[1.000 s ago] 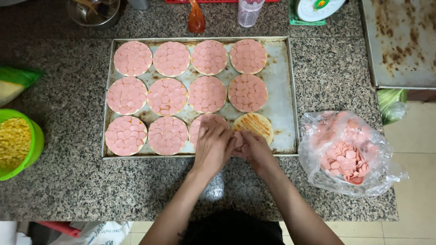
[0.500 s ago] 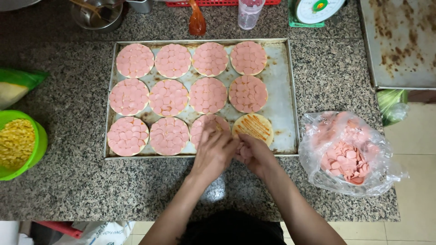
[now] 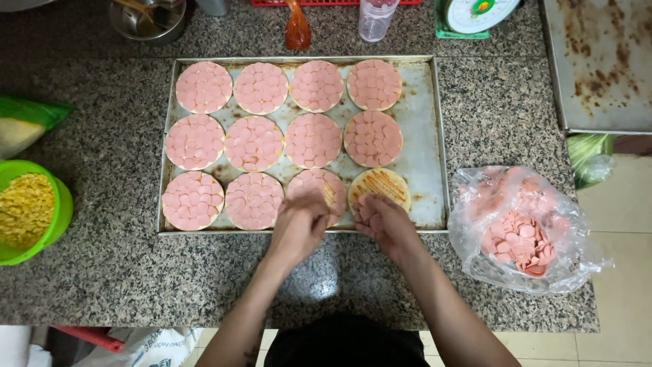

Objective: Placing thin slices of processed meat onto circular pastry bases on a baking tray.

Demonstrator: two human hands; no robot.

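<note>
At the near edge of the baking tray (image 3: 438,136), the left hand (image 3: 299,224) lays pink sausage slices on the almost covered round base (image 3: 319,185). The right hand (image 3: 382,221) cups a small stack of slices beside the bare sauced base (image 3: 380,185), which judging by the rows needs covering next.

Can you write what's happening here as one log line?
left hand: on third bottom-row round | right hand: holds pink slices, at bare round | tray
</note>
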